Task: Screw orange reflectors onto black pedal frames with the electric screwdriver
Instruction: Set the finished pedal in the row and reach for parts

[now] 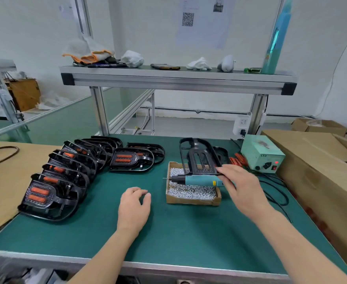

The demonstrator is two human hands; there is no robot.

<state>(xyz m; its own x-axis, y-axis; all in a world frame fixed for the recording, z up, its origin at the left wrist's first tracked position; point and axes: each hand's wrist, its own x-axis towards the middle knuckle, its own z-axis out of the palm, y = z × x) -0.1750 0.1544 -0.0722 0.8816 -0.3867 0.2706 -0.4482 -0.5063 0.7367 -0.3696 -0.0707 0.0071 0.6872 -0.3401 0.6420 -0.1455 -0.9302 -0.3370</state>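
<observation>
Green matting covers the surface [168, 232], with open room between our arms up to its metal near edge. At the left edge, finished pedals [51, 191] overlap in a row, partly on cardboard [2, 181]. Our left hand [134, 206] rests on the mat, fingers loosely curled, holding nothing. Our right hand [244, 187] pinches a black pedal frame [199, 156] upright over the screw box [191, 199]; the electric screwdriver [197, 179] lies across it. Loose reflectors [238, 159] sit further right.
</observation>
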